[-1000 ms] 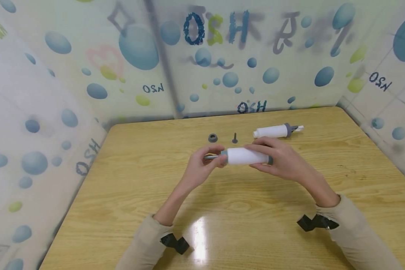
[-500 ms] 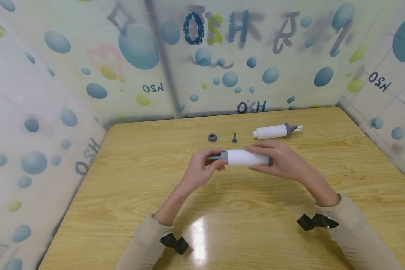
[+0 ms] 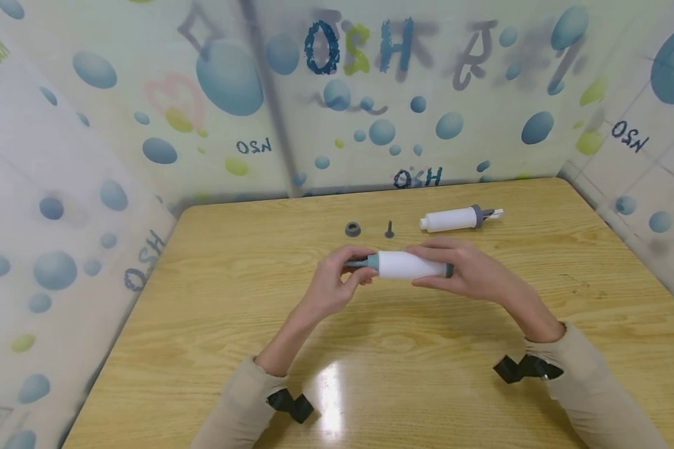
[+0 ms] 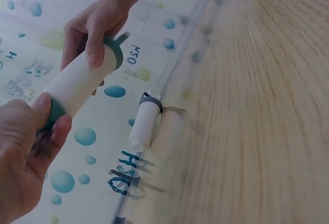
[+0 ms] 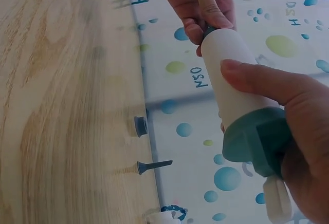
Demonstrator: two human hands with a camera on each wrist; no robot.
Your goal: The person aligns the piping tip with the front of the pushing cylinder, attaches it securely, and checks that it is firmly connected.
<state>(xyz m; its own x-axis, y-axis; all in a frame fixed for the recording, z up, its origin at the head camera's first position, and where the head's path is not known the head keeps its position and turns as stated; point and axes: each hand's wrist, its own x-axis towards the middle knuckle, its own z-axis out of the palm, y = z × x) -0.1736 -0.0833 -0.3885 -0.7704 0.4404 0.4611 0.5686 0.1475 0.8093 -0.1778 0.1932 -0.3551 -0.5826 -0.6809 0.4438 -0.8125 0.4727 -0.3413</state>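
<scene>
A white tube (image 3: 395,265) with green ends is held level above the table between both hands. My left hand (image 3: 330,280) pinches its green left end piece, thumb and fingers on opposite sides. A narrow green stem juts from that end into the palm, partly hidden by the fingers. My right hand (image 3: 472,268) grips the white barrel near the other end, with the thumb (image 5: 252,77) laid along it in the right wrist view. There the green collar (image 5: 254,136) shows under the hand, and a white tab (image 5: 277,198) sticks out beyond it.
Behind the hands, a second white tube (image 3: 450,220) with a grey collar lies on the wooden table (image 3: 247,249). A grey ring (image 3: 352,234) and a small grey stemmed piece (image 3: 390,233) stand to its left. The patterned wall (image 3: 326,137) borders the table's back edge.
Both hands have lowered the white tube slightly in the head view. The green stem at the left has turned from shiny to darker. Both hands keep their hold.
</scene>
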